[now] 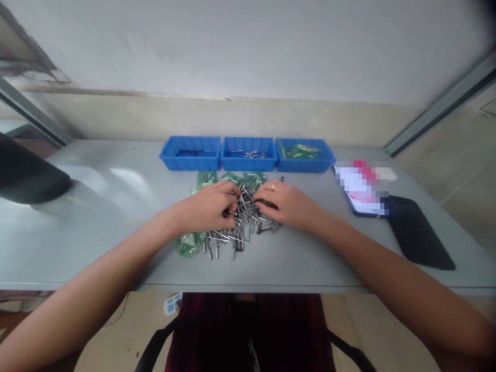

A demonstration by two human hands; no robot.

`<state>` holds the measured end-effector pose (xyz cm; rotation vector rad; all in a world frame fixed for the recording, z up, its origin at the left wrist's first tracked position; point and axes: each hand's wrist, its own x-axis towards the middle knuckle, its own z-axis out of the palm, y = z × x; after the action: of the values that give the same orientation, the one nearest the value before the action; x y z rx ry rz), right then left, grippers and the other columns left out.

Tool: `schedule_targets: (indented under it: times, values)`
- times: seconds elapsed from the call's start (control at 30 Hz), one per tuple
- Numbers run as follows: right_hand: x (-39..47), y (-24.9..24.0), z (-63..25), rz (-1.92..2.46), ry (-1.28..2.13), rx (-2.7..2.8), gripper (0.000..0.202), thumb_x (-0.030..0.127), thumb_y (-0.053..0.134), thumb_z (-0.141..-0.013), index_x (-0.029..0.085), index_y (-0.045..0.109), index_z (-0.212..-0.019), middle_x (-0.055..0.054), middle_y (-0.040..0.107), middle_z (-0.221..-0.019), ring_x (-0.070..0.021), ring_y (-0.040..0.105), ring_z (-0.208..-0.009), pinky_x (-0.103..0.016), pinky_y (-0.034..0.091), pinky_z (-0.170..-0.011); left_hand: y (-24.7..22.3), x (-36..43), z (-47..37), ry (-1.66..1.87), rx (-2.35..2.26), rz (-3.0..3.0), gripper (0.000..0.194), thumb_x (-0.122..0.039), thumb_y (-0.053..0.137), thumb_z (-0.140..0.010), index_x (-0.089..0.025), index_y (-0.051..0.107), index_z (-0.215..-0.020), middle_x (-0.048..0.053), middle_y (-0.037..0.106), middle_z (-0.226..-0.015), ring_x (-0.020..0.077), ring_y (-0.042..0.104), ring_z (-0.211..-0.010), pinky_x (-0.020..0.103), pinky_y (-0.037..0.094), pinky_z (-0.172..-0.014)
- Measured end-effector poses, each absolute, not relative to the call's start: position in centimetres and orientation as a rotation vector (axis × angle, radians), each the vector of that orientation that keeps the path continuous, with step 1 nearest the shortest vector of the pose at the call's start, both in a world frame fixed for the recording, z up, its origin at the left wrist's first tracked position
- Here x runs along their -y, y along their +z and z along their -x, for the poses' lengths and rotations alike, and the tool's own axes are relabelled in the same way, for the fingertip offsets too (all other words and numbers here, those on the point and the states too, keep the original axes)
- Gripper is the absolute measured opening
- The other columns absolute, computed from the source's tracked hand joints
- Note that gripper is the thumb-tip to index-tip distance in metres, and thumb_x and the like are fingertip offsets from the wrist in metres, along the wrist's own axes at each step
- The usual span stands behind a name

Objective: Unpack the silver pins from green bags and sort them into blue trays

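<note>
A loose pile of silver rivets, with some dark screws among them, lies mid-table. My left hand is curled at the pile's left side, fingers bent around something dark that I cannot make out. At the right side, my right hand, with a ring on one finger, has its fingers bent together over the pile; what they hold, if anything, is hidden. Green plastic packets lie beside and partly under my left hand, and more green packets sit behind the pile.
Behind the pile stand three blue bins: the left with dark screws, the middle with rivets, the right with green packets. A phone and dark pouch lie right. A dark cylinder is far left.
</note>
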<state>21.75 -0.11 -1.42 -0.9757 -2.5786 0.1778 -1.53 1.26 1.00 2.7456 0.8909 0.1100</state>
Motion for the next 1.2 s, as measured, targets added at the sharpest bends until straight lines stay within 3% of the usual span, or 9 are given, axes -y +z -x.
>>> schedule_targets:
  times: [0.2,0.67,0.9,1.2]
  values:
    - [0.12,-1.48,-21.81,0.981,0.175,2.573,0.019,0.020,0.048,-0.092,0.017,0.067,-0.095,-0.008,0.067,-0.098,-0.0196,0.059,-0.094,-0.034,0.045,-0.082,1.18,-1.38,1.71,0.167,-0.913,-2.722,0.011,-0.022,0.055,-0.078,-0.017,0.057,-0.068,0.010,0.054,-0.124,0.0266,0.046,-0.121,0.041,0.036,-0.101]
    - [0.11,-1.48,-21.79,0.978,0.148,2.592,0.021,0.021,0.046,-0.093,0.017,0.067,-0.095,-0.008,0.067,-0.099,-0.0191,0.059,-0.092,-0.033,0.044,-0.081,0.83,-1.85,2.09,0.104,-0.885,-2.732,0.016,-0.027,0.054,-0.086,-0.022,0.069,-0.083,0.006,0.055,-0.123,0.0246,0.052,-0.113,0.039,0.039,-0.097]
    - [0.30,-1.15,-21.70,1.000,0.158,2.590,0.019,0.020,0.048,-0.092,0.017,0.067,-0.093,-0.008,0.067,-0.097,-0.0190,0.059,-0.092,-0.031,0.044,-0.080,0.66,-1.71,1.98,0.146,-0.842,-2.802,0.022,-0.030,0.051,-0.090,-0.020,0.069,-0.085,0.008,0.059,-0.116,0.0242,0.054,-0.111,0.038,0.042,-0.093]
    - [0.32,-1.16,-21.68,0.987,0.149,2.587,0.019,0.020,0.047,-0.092,0.017,0.066,-0.092,-0.008,0.066,-0.096,-0.0185,0.058,-0.091,-0.031,0.043,-0.080,0.49,-2.00,2.28,0.152,-0.862,-2.828,0.018,-0.024,0.052,-0.089,-0.021,0.067,-0.098,0.007,0.055,-0.124,0.0251,0.053,-0.114,0.039,0.043,-0.095]
